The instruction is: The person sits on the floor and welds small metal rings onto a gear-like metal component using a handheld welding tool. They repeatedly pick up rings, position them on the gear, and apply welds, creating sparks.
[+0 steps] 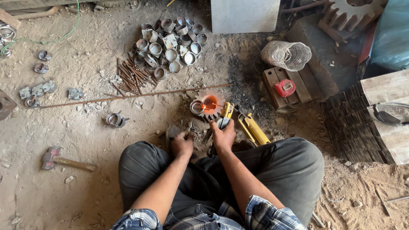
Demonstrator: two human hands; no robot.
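The fingers of the right hand are curled tight around the yellow-handled electrode holder, which points away from the person toward a small metal ring set against a toothed gear. The ring lies just beyond those fingers, touching the gear, whose centre glows orange where the holder's tip meets it. The left hand rests low on the dirt floor, fingers bent down over a dark flat piece; whether they pinch it or only press on it cannot be told. A second yellow handle lies just right of the right hand. Farther out are a pile of similar rings, a bundle of short rods, a long thin rod and a hammer at the left.
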